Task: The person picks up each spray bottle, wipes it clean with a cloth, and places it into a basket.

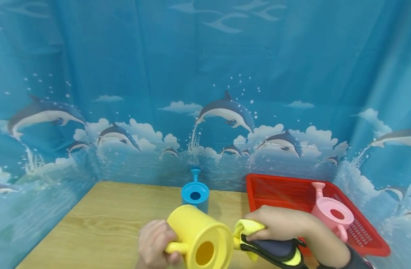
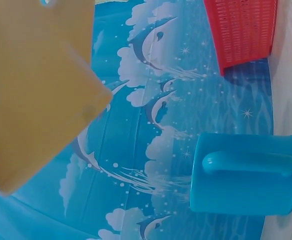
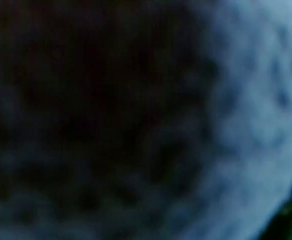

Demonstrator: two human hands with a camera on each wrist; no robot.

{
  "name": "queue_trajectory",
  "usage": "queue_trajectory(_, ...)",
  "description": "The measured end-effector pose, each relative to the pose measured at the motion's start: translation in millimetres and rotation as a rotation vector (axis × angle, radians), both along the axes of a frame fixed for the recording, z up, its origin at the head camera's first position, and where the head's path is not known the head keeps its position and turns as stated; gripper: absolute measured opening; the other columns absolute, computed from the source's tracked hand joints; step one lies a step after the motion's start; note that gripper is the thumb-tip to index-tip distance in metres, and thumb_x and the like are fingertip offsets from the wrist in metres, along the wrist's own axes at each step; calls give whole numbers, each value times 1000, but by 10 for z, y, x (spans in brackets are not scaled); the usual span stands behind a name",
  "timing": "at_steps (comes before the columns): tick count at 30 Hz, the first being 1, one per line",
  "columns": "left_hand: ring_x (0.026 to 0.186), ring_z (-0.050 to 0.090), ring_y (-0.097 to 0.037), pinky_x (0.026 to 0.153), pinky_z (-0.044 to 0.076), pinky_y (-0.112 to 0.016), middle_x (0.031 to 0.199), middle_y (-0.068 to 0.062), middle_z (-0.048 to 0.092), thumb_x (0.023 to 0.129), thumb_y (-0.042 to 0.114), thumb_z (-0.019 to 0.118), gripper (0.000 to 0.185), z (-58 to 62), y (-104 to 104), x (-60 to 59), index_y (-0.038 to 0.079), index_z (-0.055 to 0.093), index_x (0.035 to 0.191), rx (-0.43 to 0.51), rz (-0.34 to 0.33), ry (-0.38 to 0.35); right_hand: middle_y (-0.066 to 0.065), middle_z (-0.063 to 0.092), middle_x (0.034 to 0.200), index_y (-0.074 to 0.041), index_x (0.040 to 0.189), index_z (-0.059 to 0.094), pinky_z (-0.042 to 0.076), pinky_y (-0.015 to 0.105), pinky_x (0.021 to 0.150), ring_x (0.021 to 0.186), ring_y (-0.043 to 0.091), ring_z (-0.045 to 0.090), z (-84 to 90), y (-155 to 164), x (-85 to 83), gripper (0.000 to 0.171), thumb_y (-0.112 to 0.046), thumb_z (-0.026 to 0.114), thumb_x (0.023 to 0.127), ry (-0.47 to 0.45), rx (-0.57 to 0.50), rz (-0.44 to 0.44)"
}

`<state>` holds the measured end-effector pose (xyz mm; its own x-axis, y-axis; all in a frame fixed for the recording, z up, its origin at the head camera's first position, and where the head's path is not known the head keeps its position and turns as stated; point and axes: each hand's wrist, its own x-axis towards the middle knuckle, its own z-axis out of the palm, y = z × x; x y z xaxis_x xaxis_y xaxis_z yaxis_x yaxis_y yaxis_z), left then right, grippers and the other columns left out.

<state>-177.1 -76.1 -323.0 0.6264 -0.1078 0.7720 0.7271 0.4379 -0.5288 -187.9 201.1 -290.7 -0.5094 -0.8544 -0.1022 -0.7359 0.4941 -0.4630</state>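
Holding: your left hand [image 1: 157, 242] has its fingers curled round the handle of the yellow can [image 1: 200, 239], near the front edge of the table [image 1: 104, 220].
Right hand: your right hand [image 1: 279, 224] is closed over a yellow cloth [image 1: 247, 228] and presses it on the right side of the yellow can, where the spout would be; the spout itself is hidden.
Cloth detail: a dark part with a yellow edge hangs under the right hand; the right wrist view shows only dark blurred fabric, so finger positions there you cannot tell exactly.
Key relation: the yellow can lies between your two hands, its long axis running left to right, its open top facing toward you. The handle is at the left, the cloth at the right. The right hand is the one that touches the can through the cloth.
Blue can: the blue can [image 1: 195, 194] stands upright just behind the yellow can, apart from it; the left wrist view [image 2: 246, 175] shows its handle clearly.
Pink can: the pink can [image 1: 331, 216] stands in the red basket [image 1: 282, 190] at the far right, behind your right arm.
Backdrop: a blue dolphin curtain [image 1: 205, 74] surrounds the table.
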Motion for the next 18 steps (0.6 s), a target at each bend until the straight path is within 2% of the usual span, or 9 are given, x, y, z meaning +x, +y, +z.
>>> queue_trajectory(3,40,22,-4,45,16,-11,44,3,31,100,23,47,50,-52,-15,-2,8,38,54,1,10,-66,-18,57,87,-24,107,61,47,17,64,74,-7,51,-22,65,2,16,-36,59,96,13,-38,-41)
queue_trajectory(6,40,22,-4,44,16,-11,45,2,32,101,25,46,51,-71,-8,12,8,37,53,22,21,-131,-18,59,88,-25,108,61,47,19,66,77,-5,53,-63,166,18,18,-37,60,95,44,-103,-133)
queue_trajectory(12,39,23,-5,42,18,-11,44,1,33,101,27,48,54,-105,-1,-10,7,38,51,80,10,-174,-13,62,90,-18,114,60,49,22,65,78,-2,56,-197,364,63,21,-27,62,95,106,-275,-285)
queue_trajectory(15,38,23,-6,41,18,-11,44,0,33,101,27,50,56,-151,-29,-50,6,38,51,90,-2,-196,-10,62,89,-15,115,60,48,23,64,78,0,56,-239,444,81,21,-23,61,96,79,-324,-331)
queue_trajectory(18,38,23,-8,39,19,-13,45,-1,34,100,29,51,56,-203,-54,-91,5,39,51,114,37,-231,-8,61,89,-11,115,59,49,23,64,77,2,57,-289,524,103,19,-19,59,97,27,-372,-374)
